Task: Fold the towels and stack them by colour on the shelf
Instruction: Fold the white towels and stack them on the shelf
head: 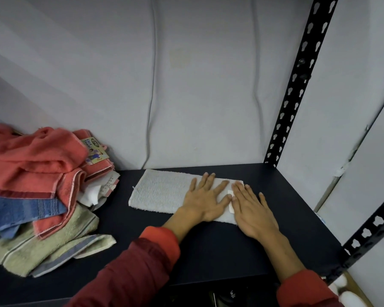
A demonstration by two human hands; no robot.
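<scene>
A pale white towel (157,191), folded into a long strip, lies on the dark shelf board (204,251) near the back wall. My left hand (205,197) lies flat on its right half, fingers spread and straight. My right hand (253,207) presses flat on the towel's right end, beside a small white label (230,192). At the left a loose heap holds red towels (31,156), a blue towel (13,209), a green towel (53,242) and some white cloth (93,193).
A black perforated upright (297,85) stands at the shelf's back right corner, and a black brace (368,233) runs along the right edge. A grey cable (152,96) hangs down the wall behind. Bare shelf board lies between heap and towel.
</scene>
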